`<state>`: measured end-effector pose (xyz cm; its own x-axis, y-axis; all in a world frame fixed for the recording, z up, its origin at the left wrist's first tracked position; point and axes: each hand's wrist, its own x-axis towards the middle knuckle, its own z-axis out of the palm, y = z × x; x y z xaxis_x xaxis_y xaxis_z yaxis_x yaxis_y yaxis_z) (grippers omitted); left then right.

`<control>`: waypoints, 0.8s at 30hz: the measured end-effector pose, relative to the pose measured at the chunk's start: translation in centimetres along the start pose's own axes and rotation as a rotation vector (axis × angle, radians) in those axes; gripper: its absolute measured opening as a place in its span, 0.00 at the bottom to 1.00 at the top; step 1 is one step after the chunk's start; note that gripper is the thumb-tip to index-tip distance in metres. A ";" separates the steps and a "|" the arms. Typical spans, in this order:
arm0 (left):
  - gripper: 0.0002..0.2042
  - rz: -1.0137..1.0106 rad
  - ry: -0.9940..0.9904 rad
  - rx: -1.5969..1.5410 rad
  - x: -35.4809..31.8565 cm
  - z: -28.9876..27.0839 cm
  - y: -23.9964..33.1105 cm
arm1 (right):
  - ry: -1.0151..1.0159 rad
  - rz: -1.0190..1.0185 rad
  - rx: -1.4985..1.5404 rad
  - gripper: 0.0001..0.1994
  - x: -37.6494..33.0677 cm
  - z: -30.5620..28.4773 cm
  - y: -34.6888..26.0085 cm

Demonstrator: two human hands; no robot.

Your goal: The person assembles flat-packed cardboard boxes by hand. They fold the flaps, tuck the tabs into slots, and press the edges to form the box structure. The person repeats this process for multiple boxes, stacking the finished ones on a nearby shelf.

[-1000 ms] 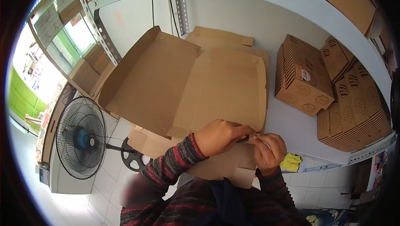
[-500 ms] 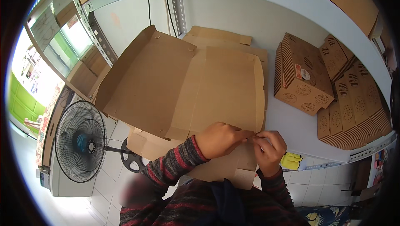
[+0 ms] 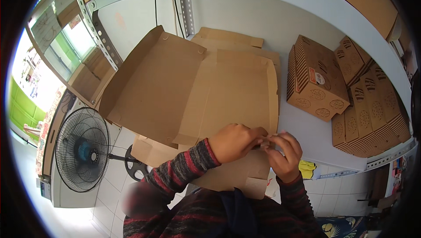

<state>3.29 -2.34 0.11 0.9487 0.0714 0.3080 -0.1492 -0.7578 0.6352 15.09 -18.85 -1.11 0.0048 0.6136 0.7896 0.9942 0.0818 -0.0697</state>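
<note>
head | step: folding near flap of box (image 3: pixel 228 89) | my left hand (image 3: pixel 234 141), right hand (image 3: pixel 285 154) both pinch flap edge | next: needs tab aligned, firm press

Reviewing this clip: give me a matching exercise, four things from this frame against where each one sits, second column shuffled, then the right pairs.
Things:
1. unfolded cardboard box
2. stacks of flat printed boxes
3. pedestal fan
4. yellow object

Places:
A. on the tiled floor, left of the table
B. at the table's near edge, right of the right hand
C. open on the white table, its near flap under both hands
D. on the table's right side, next to the open box

Pairs: 1-C, 2-D, 3-A, 4-B
</note>
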 end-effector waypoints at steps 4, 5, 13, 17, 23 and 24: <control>0.07 0.034 -0.046 0.035 0.3 -0.4 0.1 | -0.028 0.068 0.051 0.06 0.1 0.1 0.2; 0.07 0.023 -0.051 0.014 0.2 -0.5 0.1 | -0.029 0.088 0.069 0.07 0.1 0.0 0.1; 0.06 0.035 -0.092 -0.042 -0.6 -0.3 -0.3 | -0.131 0.276 0.162 0.08 0.0 -0.1 0.2; 0.06 0.036 -0.069 0.127 -0.7 0.1 0.1 | -0.218 0.277 0.122 0.08 0.6 -0.5 0.4; 0.04 0.132 0.056 0.290 -0.7 1.1 0.1 | -0.252 0.185 0.141 0.06 0.8 -0.8 1.0; 0.03 0.155 0.093 0.311 -0.6 1.2 0.1 | -0.259 0.187 0.147 0.06 0.9 -0.8 1.0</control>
<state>3.00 -3.25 -0.84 0.8899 -0.0117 0.4561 -0.1833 -0.9246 0.3340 16.16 -18.87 0.00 0.1390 0.8060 0.5754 0.9527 0.0498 -0.2999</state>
